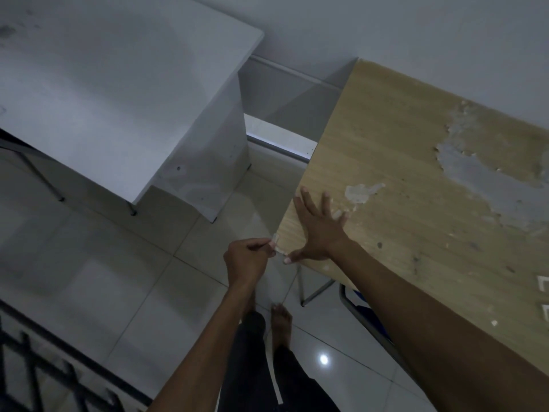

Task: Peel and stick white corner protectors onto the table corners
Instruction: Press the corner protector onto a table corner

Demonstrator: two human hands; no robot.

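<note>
The left hand (pixel 248 258) is closed, pinching a small white corner protector (pixel 275 243) against the near corner of the wood-grain counter (pixel 386 162). The right hand (pixel 319 230) lies open and flat on the counter, fingers spread toward 11 o'clock, thumb at the corner edge. Two more white protectors (pixel 543 285) rest on the counter at 3 o'clock. No readable writing shows anywhere.
</note>
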